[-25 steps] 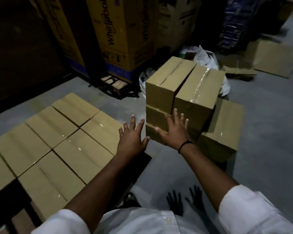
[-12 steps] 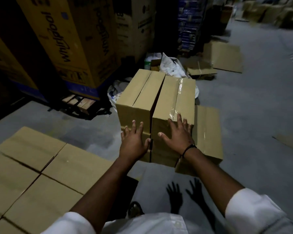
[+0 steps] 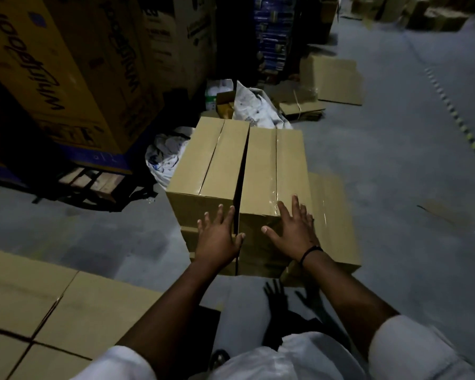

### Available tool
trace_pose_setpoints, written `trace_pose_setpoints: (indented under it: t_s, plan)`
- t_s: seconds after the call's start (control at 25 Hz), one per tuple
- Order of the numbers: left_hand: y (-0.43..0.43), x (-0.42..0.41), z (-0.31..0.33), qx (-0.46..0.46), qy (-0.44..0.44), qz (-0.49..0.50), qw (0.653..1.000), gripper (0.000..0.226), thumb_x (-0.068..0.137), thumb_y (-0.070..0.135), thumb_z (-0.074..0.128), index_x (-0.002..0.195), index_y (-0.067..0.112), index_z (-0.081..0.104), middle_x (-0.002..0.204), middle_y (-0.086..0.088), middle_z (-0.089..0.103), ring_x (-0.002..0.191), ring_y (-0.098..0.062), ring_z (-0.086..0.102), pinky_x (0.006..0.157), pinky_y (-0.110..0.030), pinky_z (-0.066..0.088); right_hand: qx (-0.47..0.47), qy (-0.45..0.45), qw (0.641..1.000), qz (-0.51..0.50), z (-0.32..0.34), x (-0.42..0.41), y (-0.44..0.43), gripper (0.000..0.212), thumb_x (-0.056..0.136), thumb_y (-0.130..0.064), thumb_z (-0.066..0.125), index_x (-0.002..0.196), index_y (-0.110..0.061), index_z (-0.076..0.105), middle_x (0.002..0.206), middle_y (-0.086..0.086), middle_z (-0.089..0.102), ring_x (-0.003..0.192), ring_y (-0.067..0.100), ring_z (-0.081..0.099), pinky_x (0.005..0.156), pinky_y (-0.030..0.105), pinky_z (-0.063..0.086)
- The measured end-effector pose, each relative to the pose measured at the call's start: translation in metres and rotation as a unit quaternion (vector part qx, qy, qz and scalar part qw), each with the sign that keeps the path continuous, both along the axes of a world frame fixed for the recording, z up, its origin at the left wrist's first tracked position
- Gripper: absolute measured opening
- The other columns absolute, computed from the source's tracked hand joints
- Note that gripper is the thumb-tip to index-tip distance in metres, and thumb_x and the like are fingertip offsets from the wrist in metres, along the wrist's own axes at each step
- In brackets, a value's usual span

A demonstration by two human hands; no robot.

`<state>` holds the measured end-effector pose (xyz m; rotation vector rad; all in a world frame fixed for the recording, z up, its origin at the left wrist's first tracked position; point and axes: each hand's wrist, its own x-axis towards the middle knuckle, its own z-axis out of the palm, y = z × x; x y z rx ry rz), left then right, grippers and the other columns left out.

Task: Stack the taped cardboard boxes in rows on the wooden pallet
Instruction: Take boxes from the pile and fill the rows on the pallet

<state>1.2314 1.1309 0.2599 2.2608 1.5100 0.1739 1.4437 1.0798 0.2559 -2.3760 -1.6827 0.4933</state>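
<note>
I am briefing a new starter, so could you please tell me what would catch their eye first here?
Two bare hands, left hand and right hand, spread open against the near faces of two taped boxes stacked mid-floor. At lower left, a flat row of boxes is already laid. Tall yellow appliance cartons loom at upper left.

One head-worn camera looks forward and steeply down, close over the outstretched arms.

Both arms reach forward, left hand (image 3: 218,237) and right hand (image 3: 292,230) spread flat, fingers splayed, palms down.
</note>
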Motion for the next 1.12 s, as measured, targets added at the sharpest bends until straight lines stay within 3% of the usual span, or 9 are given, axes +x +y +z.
trace_pose_setpoints:
  t_s: [0.36, 0.6, 0.8, 1.12]
  plan:
    - [0.085, 0.070, -0.038, -0.067, 0.033, -0.073, 0.995, 0.074, 0.101, 0.048, 0.055, 0.163, 0.027, 0.020, 0.169, -0.006, 0.021, 0.155, -0.043, 0.010, 0.127, -0.056, 0.009, -0.097, 0.000, 0.995, -0.013, -0.049, 0.071, 0.071, 0.091, 0.095, -0.068, 0.050, 0.164, -0.028, 0.007, 0.171, 0.011, -0.015, 0.156, 0.040, -0.005, 0.126, 0.055, 0.004]
    - [0.144, 0.115, -0.060, -0.101, 0.088, -0.106, 0.985, 0.067, 0.098, 0.035, 0.062, 0.156, 0.022, 0.034, 0.160, -0.004, 0.041, 0.147, -0.042, 0.033, 0.119, -0.055, 0.032, -0.158, -0.006, 0.987, 0.012, -0.074, 0.116, 0.125, 0.090, 0.094, -0.068, 0.050, 0.164, -0.027, 0.010, 0.171, 0.011, -0.013, 0.155, 0.044, -0.002, 0.125, 0.059, 0.011]
    - [0.185, 0.141, -0.071, -0.099, 0.140, -0.139, 0.975, 0.069, 0.098, 0.040, 0.062, 0.158, 0.025, 0.029, 0.171, 0.001, 0.015, 0.147, -0.043, 0.033, 0.116, -0.052, 0.038, -0.168, 0.003, 0.986, 0.013, -0.080, 0.144, 0.163, 0.089, 0.095, -0.066, 0.051, 0.163, -0.030, 0.007, 0.170, 0.006, -0.016, 0.154, 0.044, -0.014, 0.121, 0.064, 0.015]
    - [0.244, 0.198, -0.081, -0.147, 0.147, -0.112, 0.972, 0.081, 0.097, 0.053, 0.058, 0.162, 0.034, 0.013, 0.172, 0.004, -0.009, 0.148, -0.057, 0.013, 0.112, -0.062, 0.040, -0.170, 0.014, 0.985, 0.039, -0.086, 0.182, 0.214, 0.092, 0.094, -0.072, 0.046, 0.163, -0.036, -0.002, 0.169, 0.000, -0.024, 0.151, 0.045, -0.024, 0.118, 0.067, 0.020]
